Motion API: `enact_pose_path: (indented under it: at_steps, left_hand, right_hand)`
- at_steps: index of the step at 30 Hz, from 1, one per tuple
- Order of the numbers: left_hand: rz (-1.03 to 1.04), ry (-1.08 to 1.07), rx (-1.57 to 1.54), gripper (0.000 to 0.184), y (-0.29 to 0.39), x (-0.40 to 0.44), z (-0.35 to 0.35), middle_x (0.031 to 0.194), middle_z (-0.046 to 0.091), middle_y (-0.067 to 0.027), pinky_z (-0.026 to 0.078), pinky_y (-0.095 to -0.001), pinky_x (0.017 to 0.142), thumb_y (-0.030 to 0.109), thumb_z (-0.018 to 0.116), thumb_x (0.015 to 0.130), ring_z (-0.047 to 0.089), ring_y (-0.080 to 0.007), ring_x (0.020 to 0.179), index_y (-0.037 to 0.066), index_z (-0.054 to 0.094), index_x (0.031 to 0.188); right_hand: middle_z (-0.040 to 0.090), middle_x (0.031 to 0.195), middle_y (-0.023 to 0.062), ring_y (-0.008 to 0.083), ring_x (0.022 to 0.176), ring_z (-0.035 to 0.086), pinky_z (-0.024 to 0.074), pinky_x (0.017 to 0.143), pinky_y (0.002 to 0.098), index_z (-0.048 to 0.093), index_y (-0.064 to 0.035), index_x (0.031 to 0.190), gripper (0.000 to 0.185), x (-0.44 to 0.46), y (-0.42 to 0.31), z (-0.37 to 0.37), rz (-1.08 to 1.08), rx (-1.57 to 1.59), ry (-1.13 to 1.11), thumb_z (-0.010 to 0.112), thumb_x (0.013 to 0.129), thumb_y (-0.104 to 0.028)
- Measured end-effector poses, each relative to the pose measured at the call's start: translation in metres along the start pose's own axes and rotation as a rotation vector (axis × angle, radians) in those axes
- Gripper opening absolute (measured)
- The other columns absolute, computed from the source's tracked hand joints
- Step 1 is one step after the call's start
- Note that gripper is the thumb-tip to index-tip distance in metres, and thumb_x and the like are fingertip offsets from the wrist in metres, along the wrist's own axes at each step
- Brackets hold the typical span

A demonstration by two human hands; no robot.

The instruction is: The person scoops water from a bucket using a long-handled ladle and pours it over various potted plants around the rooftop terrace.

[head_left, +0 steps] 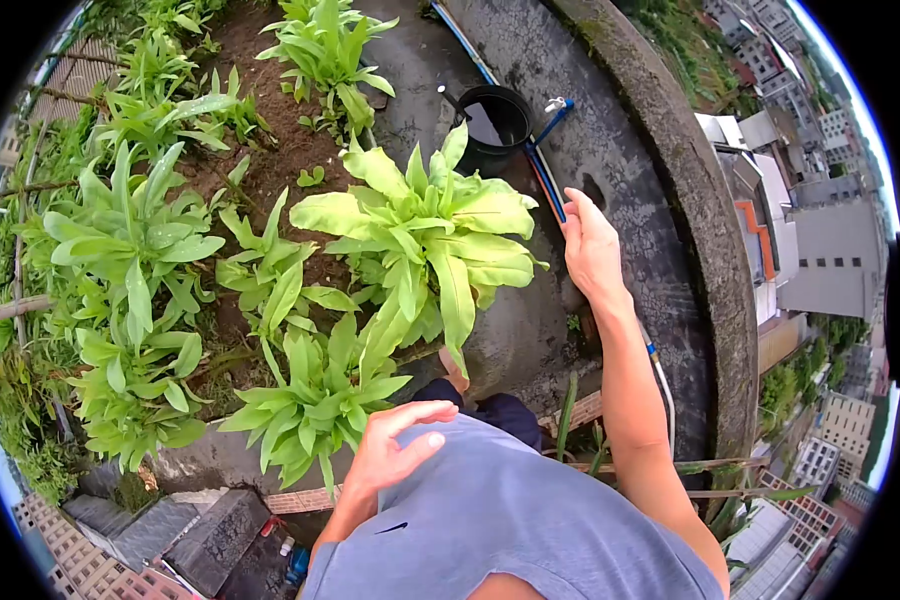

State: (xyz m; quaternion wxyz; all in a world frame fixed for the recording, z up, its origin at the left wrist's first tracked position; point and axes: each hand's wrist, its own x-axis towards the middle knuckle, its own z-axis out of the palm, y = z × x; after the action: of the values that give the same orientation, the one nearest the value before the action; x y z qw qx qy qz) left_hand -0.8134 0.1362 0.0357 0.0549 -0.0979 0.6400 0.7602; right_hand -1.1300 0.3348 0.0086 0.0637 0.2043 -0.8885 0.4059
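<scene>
My right hand [592,247] is stretched forward over the dark walkway, fingers extended and holding nothing. To its left, a large bright-green leafy plant [420,235] spreads its long leaves, apart from the hand. Close to my grey shirt [470,510], my left hand [395,447] is held with its fingers out and thumb apart, nothing in it. Just beyond that hand, a lower leafy plant [315,400] grows at the bed's near edge. A black bucket [496,118] with liquid in it stands ahead on the walkway, and a dark handle leans at its rim.
Blue pipes [545,165] run along the walkway [640,200] past the bucket. A curved concrete parapet [670,130] borders the right side, with buildings far below. On the left lies a soil bed [255,60] with several more leafy plants [135,240]. Thin stalks [567,415] stick up near my right forearm.
</scene>
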Motion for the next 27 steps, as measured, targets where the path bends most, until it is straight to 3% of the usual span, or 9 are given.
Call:
enact_pose_path:
  at_steps: [6,9,16,17,18,19,20,24,27]
  left_hand:
    - [0.083,0.152,-0.124,0.046,0.065,0.115,-0.014,0.111,0.070,-0.0222,0.052,-0.0417,0.095,0.026,0.067,0.088,0.068,-0.0297,0.105,-0.008,0.064,0.119]
    - [0.144,0.229,-0.095,0.039,0.083,0.169,-0.011,0.110,0.071,-0.0206,0.052,-0.0384,0.094,0.013,0.069,0.085,0.069,-0.0298,0.103,-0.007,0.065,0.117]
    - [0.106,0.691,-0.154,0.049,0.070,0.295,0.024,0.105,0.070,-0.0247,0.053,-0.0440,0.092,0.033,0.070,0.088,0.069,-0.0332,0.099,-0.008,0.065,0.115]
    - [-0.034,0.736,-0.203,0.060,0.086,0.310,0.037,0.120,0.068,-0.0190,0.050,-0.0262,0.090,0.044,0.065,0.093,0.068,-0.0252,0.100,-0.002,0.056,0.131]
    - [-0.243,0.828,-0.344,0.054,0.117,0.330,0.047,0.115,0.069,-0.0198,0.052,-0.0286,0.074,0.043,0.064,0.094,0.067,-0.0199,0.082,-0.003,0.060,0.124]
    - [-0.016,0.944,-0.277,0.051,0.097,0.357,0.060,0.109,0.070,-0.0167,0.042,-0.0260,0.054,0.039,0.064,0.095,0.056,-0.0115,0.060,-0.003,0.060,0.123]
    - [-0.071,0.931,-0.379,0.048,0.094,0.368,0.067,0.105,0.071,-0.0147,0.038,-0.0254,0.049,0.036,0.062,0.097,0.050,-0.0082,0.054,-0.003,0.059,0.124]
    - [-0.154,0.944,-0.242,0.046,0.099,0.421,0.070,0.111,0.069,-0.0153,0.046,-0.0260,0.058,0.034,0.061,0.099,0.059,-0.0095,0.066,-0.003,0.059,0.125]
    - [-0.365,0.800,-0.267,0.050,0.104,0.433,0.065,0.122,0.067,-0.0139,0.050,-0.0335,0.091,0.034,0.063,0.098,0.065,-0.0204,0.104,-0.001,0.056,0.132]
  right_hand:
    - [0.067,0.093,0.0172,0.0360,0.087,0.066,0.0522,0.079,0.0440,0.061,-0.0015,0.115,0.027,0.139,0.077,0.037,-0.126,-0.222,-0.314,0.060,0.088,-0.007]
    - [0.066,0.090,0.0168,0.0362,0.086,0.065,0.0520,0.079,0.0451,0.061,-0.0023,0.113,0.026,0.212,0.118,0.073,-0.171,-0.222,-0.366,0.061,0.087,-0.008]
    - [0.060,0.101,0.0211,0.0401,0.089,0.065,0.0544,0.079,0.0478,0.055,-0.0016,0.107,0.024,0.423,0.245,0.268,-0.413,-0.383,-0.528,0.060,0.085,-0.007]
    - [0.058,0.105,0.0203,0.0390,0.097,0.063,0.0538,0.083,0.0465,0.054,-0.0021,0.113,0.030,0.447,0.258,0.307,-0.452,-0.447,-0.620,0.061,0.084,-0.006]
    - [0.057,0.109,0.0195,0.0378,0.104,0.061,0.0533,0.086,0.0452,0.053,-0.0026,0.119,0.037,0.455,0.274,0.348,-0.481,-0.511,-0.724,0.061,0.083,-0.006]
    - [0.056,0.113,0.0193,0.0373,0.109,0.058,0.0530,0.089,0.0446,0.053,-0.0025,0.120,0.039,0.468,0.282,0.371,-0.487,-0.523,-0.762,0.061,0.082,-0.005]
    - [0.054,0.117,0.0191,0.0368,0.114,0.056,0.0528,0.091,0.0440,0.052,-0.0025,0.121,0.040,0.481,0.289,0.393,-0.493,-0.537,-0.799,0.061,0.082,-0.005]
    - [0.053,0.121,0.0202,0.0368,0.118,0.053,0.0524,0.094,0.0439,0.052,-0.0010,0.123,0.043,0.509,0.324,0.466,-0.594,-0.580,-0.823,0.063,0.082,-0.008]
    - [0.055,0.120,0.0187,0.0345,0.115,0.057,0.0525,0.093,0.0411,0.060,-0.0019,0.115,0.030,0.511,0.342,0.486,-0.664,-0.619,-0.909,0.058,0.087,-0.012]
